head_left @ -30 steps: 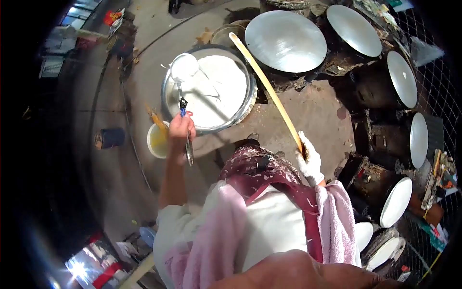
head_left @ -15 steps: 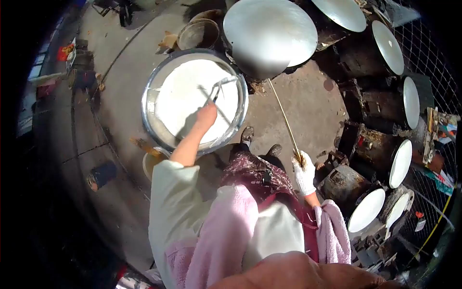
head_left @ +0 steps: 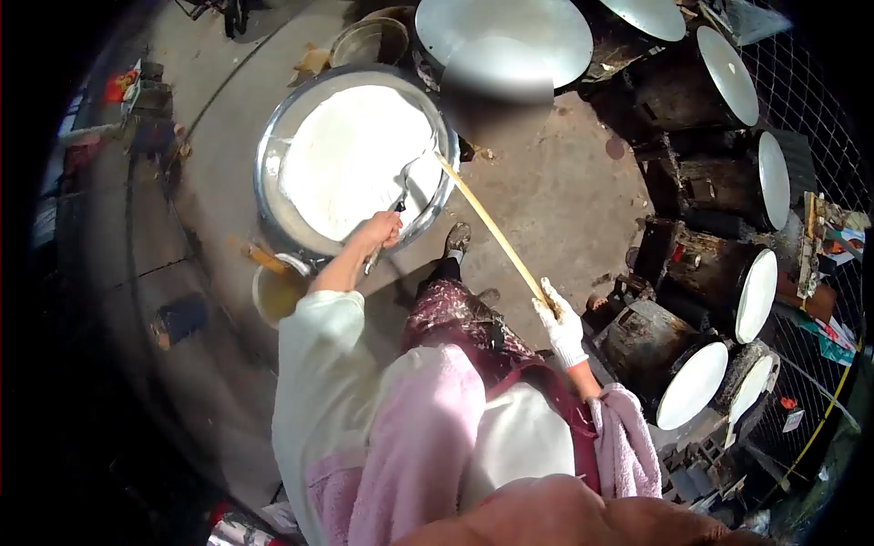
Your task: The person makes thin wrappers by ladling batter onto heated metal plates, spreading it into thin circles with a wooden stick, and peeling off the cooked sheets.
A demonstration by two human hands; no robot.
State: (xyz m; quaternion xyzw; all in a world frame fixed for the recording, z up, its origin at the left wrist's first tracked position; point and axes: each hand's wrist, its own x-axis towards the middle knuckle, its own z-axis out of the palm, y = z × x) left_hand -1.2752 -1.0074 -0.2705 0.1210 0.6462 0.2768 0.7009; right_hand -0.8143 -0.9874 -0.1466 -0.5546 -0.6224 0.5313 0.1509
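Basin (head_left: pixel 263 173): holds white liquid (head_left: pixel 346 155). Left hand (head_left: pixel 381 229), bare: grips ladle (head_left: pixel 403 193) at basin's near side; apparently dipping, any lift calls for level handling. Stick (head_left: pixel 492 226): tip by basin's right rim. Right hand (head_left: pixel 562 329), gloved: clasps stick's lower end.

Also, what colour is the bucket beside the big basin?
The bucket is whitish at the rim; the head view shows it best.

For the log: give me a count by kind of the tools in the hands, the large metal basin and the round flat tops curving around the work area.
Ladle: 1, in the left hand
Stick: 1, in the gloved right hand
Large basin: 1
Round flat tops: 7
Total: 10
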